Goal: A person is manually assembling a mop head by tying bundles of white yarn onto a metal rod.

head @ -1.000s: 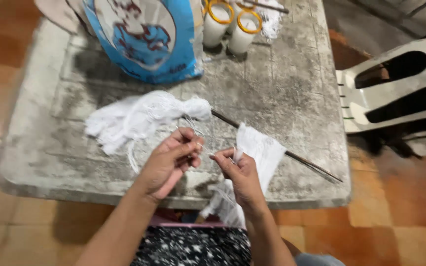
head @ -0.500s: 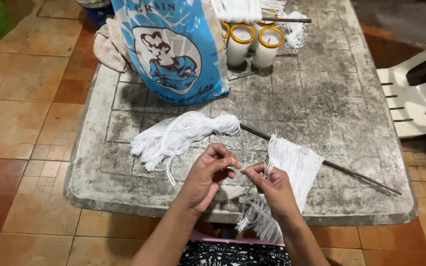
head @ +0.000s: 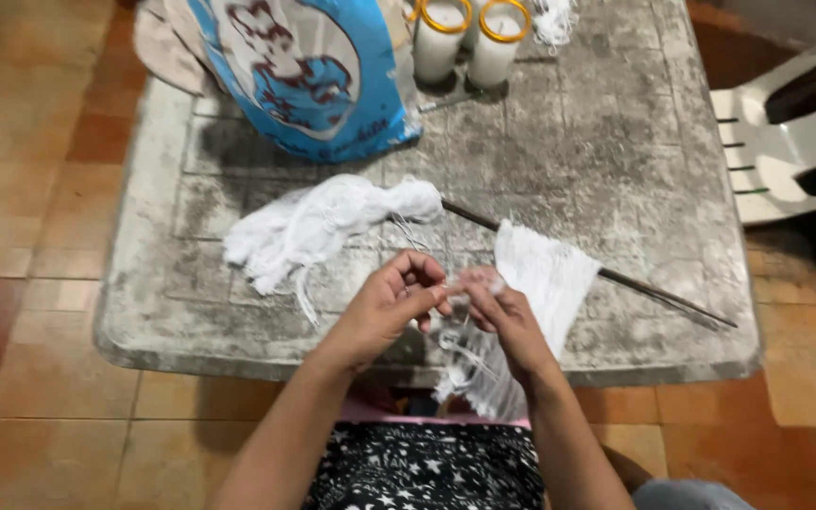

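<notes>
both hands (head: 446,307) pinch white thread (head: 460,345) over a worn grey table (head: 616,142) on terracotta tiles (head: 30,189).

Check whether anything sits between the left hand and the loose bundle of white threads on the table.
Nothing visible does. The left hand pinches a white strand with the right hand; only bare stone table separates it from the bundle of white threads.

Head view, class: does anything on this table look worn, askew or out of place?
The grey table is stained and mottled, its near edge chipped. A thin dark rod lies slantwise across it, under white threads. A loose white thread bundle sprawls untidily. Nothing is spilled.
</notes>
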